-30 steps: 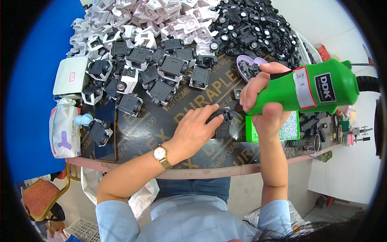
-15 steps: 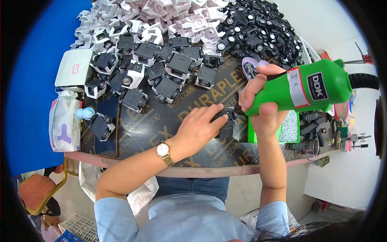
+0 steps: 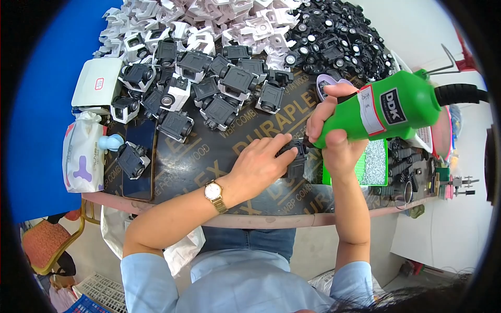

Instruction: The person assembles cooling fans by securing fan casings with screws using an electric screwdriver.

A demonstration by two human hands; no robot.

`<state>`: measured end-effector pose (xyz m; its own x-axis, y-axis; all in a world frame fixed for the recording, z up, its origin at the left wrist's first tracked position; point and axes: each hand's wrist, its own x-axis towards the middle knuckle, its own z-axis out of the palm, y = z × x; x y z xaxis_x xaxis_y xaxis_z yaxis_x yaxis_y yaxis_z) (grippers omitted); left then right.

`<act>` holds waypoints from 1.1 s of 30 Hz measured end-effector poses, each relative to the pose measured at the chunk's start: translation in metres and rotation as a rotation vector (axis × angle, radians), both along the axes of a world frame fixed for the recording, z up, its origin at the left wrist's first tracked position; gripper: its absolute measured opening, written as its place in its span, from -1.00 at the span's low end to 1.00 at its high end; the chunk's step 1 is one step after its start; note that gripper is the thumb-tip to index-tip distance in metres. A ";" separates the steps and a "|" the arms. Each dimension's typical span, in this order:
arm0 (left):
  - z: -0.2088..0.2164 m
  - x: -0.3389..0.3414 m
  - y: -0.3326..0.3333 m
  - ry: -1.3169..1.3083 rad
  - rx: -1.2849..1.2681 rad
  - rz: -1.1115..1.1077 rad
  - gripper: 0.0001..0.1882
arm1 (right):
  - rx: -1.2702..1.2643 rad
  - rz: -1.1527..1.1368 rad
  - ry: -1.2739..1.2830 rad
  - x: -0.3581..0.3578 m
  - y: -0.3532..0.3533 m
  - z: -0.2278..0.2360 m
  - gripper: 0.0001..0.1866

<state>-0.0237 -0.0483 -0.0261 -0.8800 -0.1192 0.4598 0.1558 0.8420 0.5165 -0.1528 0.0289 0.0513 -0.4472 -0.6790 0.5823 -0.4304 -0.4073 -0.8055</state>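
Observation:
On the dark tabletop (image 3: 209,172), my left hand (image 3: 260,160) holds down a small black toy car part (image 3: 297,166), its fingers closed over the left side. My right hand (image 3: 342,151) is wrapped around a green electric screwdriver (image 3: 417,107) with a black cable at its rear. The screwdriver's front end tilts down toward the toy car part. My fingers hide the tip, so whether it touches cannot be seen.
Assembled black-and-white toy cars (image 3: 219,112) lie beyond my left hand. Behind them are heaps of white shells (image 3: 255,26) and black wheeled parts (image 3: 339,41). Right of the work sit a green tray (image 3: 386,175) of tiny metal pieces and a lilac dish (image 3: 322,79). A phone (image 3: 140,177) lies left.
The screwdriver's rear end has swung a little left and its cable has shifted. My left hand keeps its hold on the toy car part. The whole view has shifted slightly.

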 end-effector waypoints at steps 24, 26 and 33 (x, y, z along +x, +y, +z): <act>-0.010 -0.004 0.003 0.100 -0.071 0.075 -0.58 | -0.096 -0.409 -0.183 0.020 -0.007 -0.016 -0.68; -0.008 -0.006 0.002 0.088 -0.044 0.080 -0.57 | -0.091 -0.410 -0.181 0.016 -0.008 -0.017 -0.66; -0.001 -0.010 0.000 0.095 0.003 0.046 -0.81 | -0.097 -0.260 -0.212 0.001 0.006 -0.005 -0.31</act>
